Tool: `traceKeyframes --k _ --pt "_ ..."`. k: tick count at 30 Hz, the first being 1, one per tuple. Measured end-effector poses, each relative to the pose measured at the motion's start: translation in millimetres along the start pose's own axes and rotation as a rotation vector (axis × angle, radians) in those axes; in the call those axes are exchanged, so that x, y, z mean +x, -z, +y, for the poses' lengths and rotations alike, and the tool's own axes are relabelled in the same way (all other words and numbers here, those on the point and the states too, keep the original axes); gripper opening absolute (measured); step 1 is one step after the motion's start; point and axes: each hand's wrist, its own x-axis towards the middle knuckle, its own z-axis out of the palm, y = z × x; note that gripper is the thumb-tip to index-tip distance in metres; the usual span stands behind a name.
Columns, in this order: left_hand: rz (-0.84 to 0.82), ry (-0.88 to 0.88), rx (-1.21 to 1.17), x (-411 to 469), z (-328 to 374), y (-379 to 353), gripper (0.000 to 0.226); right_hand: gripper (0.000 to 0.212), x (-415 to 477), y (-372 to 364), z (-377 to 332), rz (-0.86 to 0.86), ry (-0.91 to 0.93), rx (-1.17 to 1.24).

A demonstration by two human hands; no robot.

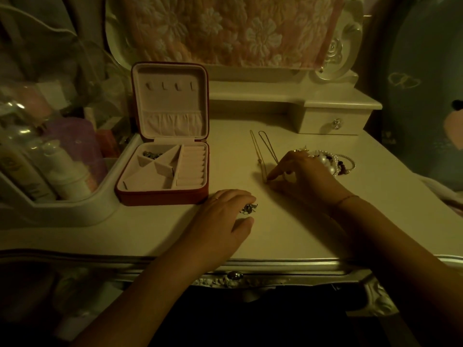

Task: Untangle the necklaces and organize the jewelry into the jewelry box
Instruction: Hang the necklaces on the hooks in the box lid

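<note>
A red jewelry box point(162, 196) stands open on the cream dressing table, its pink lid upright. One back compartment holds small dark jewelry point(152, 154). My left hand point(225, 216) rests just right of the box, fingers curled around a small sparkly piece point(248, 208). Two thin chain necklaces point(263, 151) lie stretched out side by side in the middle of the table. My right hand point(305, 174) pinches their near ends against the tabletop with thumb and forefinger. Behind that hand lies a heap of pearl and bead bracelets point(335, 162).
A tray of bottles and tubes point(45, 156) fills the left side. A small drawer unit point(335, 123) sits at the back right under the mirror frame. The table's front edge with a drawer knob point(235, 275) runs below my wrists.
</note>
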Motion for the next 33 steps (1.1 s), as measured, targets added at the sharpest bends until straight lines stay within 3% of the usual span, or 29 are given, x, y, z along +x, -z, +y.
traceKeyframes --k 10,17,27,33 --pt "-0.008 0.009 -0.013 0.0 -0.8 0.4 0.04 0.032 0.9 -1.6 -1.9 -0.001 0.001 -0.017" --pt "-0.024 0.016 -0.002 0.0 0.1 0.1 0.05 0.024 2.3 -5.5 -1.8 -0.027 0.021 -0.001" --pt "-0.035 0.023 -0.018 -0.5 -0.1 1.1 0.038 0.021 -0.8 -6.2 0.0 0.034 0.033 0.03" --pt "-0.043 0.027 -0.016 0.4 0.8 1.4 0.052 0.021 1.2 -6.6 0.6 0.032 0.036 0.015"
